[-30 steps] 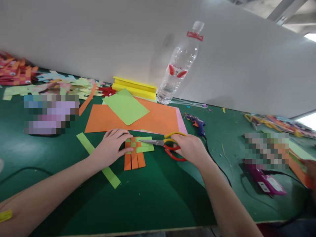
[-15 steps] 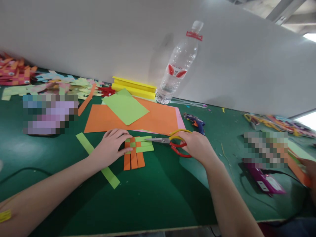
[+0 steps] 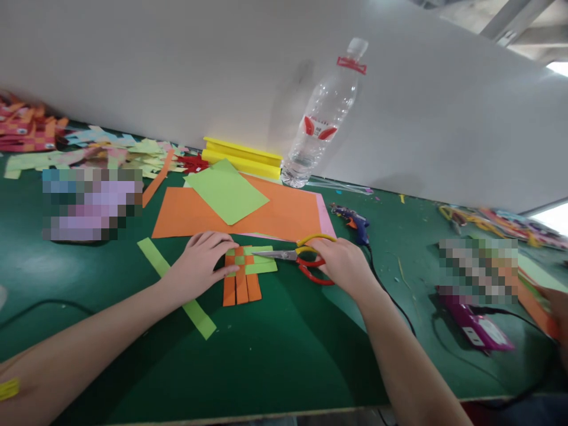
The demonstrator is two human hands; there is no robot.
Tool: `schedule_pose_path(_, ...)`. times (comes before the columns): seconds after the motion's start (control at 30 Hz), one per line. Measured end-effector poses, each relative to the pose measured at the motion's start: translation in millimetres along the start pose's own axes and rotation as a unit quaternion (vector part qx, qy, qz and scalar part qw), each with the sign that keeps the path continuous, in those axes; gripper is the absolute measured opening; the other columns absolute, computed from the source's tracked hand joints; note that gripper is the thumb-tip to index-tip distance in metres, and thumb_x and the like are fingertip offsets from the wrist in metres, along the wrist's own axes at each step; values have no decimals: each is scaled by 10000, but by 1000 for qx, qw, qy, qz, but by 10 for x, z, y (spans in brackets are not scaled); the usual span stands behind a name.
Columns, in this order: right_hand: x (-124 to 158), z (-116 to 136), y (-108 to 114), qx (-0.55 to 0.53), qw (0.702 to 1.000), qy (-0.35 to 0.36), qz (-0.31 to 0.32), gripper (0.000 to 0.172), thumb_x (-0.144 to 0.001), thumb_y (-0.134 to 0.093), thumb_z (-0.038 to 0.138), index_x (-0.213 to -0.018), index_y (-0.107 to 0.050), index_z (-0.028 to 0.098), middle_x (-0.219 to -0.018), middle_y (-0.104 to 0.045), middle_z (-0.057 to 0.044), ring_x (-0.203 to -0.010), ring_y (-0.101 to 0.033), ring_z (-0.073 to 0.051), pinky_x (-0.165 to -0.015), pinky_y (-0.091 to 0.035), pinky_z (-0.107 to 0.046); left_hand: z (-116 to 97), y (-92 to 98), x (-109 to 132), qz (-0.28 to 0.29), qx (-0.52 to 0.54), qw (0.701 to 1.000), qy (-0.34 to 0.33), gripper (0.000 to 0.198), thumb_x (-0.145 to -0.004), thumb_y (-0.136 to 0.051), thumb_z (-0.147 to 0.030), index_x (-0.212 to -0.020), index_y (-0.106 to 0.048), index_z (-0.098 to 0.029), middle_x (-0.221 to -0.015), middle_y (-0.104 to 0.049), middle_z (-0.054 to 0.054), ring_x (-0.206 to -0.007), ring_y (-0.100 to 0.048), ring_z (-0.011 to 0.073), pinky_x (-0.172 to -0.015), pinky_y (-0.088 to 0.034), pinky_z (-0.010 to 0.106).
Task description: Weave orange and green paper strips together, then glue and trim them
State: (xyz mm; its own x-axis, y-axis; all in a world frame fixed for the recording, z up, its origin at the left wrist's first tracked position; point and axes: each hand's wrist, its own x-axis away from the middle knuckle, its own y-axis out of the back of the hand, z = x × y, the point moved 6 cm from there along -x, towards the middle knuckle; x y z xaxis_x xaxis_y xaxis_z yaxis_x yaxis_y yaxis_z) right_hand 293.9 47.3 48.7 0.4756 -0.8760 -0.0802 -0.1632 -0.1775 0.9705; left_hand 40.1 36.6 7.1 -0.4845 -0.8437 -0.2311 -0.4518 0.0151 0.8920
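Observation:
A small piece of woven orange and green paper strips [image 3: 241,284] lies on the table, its orange tails toward me and its green tails toward the right. My left hand [image 3: 206,257] holds its left side, thumb and fingertips on the weave. With its fingers through the yellow and red handles, my right hand [image 3: 344,263] grips a pair of scissors [image 3: 284,255]. The blades point left and lie over the upper green strip, their tips near the weave; they look closed. A loose green paper strip [image 3: 202,319] passes beneath my left wrist.
Behind my hands lie orange paper [image 3: 288,207] and a green sheet [image 3: 228,192]. A plastic bottle [image 3: 322,112] and a yellow folded piece [image 3: 242,158] stand at the wall. A glue gun [image 3: 352,223], a purple box [image 3: 474,322] and another person's hand [image 3: 554,305] are right.
My right hand has moved left with the scissors, bringing the tips closer to the weave. The left hand and the woven paper have stayed in place.

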Motion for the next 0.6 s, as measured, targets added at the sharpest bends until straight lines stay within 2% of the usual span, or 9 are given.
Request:
schedule_pose_path(0.27,5,-51,38,-38,999,-15,35,358,-723,-581,58,-1029,-618,240,-969,-706,4,-742,-603,-176,-648,-398,-274,2,0,1,-3,1,1000,-2,401,-889,-447,-543,-1138,-547,-244,-1155,-567,57,-1093,-487,268,-931,-347,444)
schedule_pose_path(0.43,35,-141,25,-46,996,-37,62,389,-704,-609,73,-1048,-621,254,-1017,-701,0,-784,-616,-193,-675,-420,-290,2,-10,-5,7,-4,1000,6,407,-890,-451,-537,-1146,-548,-236,-1158,-564,58,-1097,-483,271,-929,-345,443)
schedule_pose_path(0.6,63,-237,9,-44,995,-54,78,408,-728,-559,73,-1060,-623,302,-1051,-695,39,-782,-631,-182,-669,-429,-287,10,-21,4,5,-14,1000,-3,400,-898,-442,-535,-1150,-536,-239,-1172,-553,59,-1102,-475,267,-930,-338,441)
